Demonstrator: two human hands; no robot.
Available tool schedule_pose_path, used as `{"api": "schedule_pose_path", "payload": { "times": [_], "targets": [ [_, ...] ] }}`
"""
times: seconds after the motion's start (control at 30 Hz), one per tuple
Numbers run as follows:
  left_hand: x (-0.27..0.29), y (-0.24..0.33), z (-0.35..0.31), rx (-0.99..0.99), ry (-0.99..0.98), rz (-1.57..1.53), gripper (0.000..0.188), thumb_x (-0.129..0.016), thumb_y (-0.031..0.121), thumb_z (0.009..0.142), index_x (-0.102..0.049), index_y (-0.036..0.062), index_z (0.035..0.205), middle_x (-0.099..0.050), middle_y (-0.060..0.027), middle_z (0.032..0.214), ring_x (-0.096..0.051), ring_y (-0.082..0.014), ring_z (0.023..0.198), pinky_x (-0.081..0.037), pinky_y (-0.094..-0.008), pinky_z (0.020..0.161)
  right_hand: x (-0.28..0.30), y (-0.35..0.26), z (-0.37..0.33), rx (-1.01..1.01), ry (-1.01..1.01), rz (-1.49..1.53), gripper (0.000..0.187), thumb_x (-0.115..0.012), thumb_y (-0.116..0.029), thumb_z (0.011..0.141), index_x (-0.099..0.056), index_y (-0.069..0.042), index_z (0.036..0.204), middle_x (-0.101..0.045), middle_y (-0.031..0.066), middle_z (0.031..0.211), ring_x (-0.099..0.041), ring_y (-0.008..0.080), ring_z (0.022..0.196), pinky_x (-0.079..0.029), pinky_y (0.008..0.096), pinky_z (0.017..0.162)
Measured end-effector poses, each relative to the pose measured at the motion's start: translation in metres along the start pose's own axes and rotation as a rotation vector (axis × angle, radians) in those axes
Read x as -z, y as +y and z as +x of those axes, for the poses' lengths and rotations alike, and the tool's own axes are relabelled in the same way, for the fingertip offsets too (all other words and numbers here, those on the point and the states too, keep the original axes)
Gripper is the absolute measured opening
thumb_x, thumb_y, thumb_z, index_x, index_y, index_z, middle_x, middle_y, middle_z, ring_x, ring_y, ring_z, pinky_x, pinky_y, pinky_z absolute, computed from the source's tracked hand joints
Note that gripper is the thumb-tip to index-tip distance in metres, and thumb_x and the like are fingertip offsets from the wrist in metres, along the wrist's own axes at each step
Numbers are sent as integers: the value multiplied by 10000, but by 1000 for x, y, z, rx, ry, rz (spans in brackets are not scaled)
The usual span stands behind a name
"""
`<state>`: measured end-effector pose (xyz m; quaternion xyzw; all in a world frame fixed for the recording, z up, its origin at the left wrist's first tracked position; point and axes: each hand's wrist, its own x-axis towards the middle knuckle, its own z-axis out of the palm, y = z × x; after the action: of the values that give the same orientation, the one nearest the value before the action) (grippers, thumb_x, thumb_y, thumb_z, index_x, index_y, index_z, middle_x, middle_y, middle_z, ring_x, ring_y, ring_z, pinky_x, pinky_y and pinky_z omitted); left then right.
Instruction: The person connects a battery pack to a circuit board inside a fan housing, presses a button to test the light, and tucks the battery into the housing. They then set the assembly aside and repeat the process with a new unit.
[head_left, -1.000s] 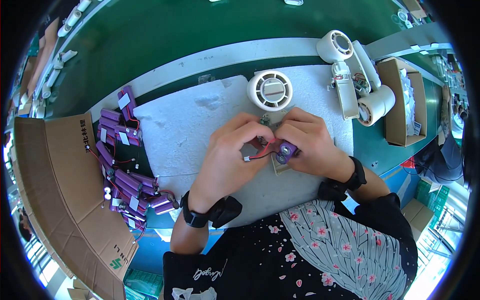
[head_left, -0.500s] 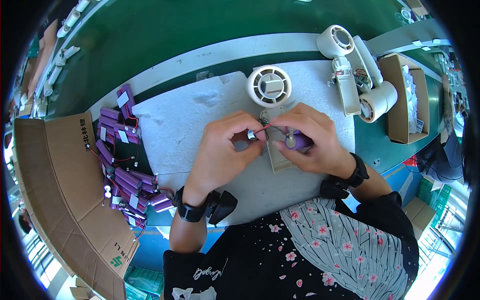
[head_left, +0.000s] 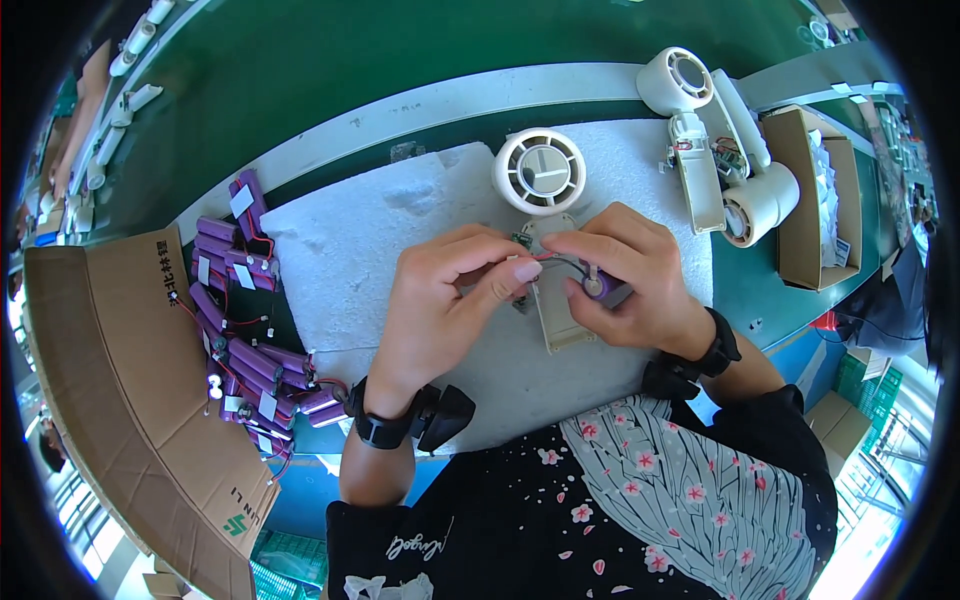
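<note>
A handheld fan with a white round head (head_left: 540, 172) lies in front of me, its handle shell (head_left: 565, 318) open and pointing toward me. Above that shell my right hand (head_left: 645, 275) grips a purple cylindrical battery (head_left: 607, 291), end cap showing. Red and black wires (head_left: 560, 262) run from the battery across to my left hand (head_left: 450, 300). Left thumb and forefinger pinch the wire ends; the connector is hidden by the fingers. A small green circuit board (head_left: 522, 240) shows just beyond the left fingertips, beside the shell.
The work lies on a white foam sheet (head_left: 350, 240). Several wired purple batteries (head_left: 255, 365) are heaped at left, beside a cardboard box (head_left: 140, 370). To the right are more fans, one with a white head (head_left: 675, 82), and a small carton (head_left: 790, 215) of white pieces.
My left thumb has shifted up and right, and its fingers now cover the silvery piece seen before. In my right hand the battery has turned slightly, with its dark side showing.
</note>
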<state>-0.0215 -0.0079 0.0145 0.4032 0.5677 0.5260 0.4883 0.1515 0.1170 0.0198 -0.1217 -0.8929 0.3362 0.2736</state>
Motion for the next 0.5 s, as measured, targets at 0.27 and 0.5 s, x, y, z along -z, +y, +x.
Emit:
{"api": "schedule_pose_path", "payload": {
  "times": [0.27,0.5],
  "targets": [
    [-1,1,-1,1,37,-13,121,-703,37,853,-699,-29,953,-656,-98,846,-650,-139,700,-503,-246,607,2,0,-1,-49,-55,-51,184,-756,-60,679,-642,-64,822,-552,68,697,-524,205,583,-395,305,502],
    [-3,4,-2,-23,44,149,108,-672,-26,862,-701,-54,963,-653,-111,901,-662,-151,742,-529,-238,645,-2,-1,-2,-36,-69,15,116,-731,-35,711,-617,-54,712,-517,57,645,-482,200,512,-364,320,467]
  ]
}}
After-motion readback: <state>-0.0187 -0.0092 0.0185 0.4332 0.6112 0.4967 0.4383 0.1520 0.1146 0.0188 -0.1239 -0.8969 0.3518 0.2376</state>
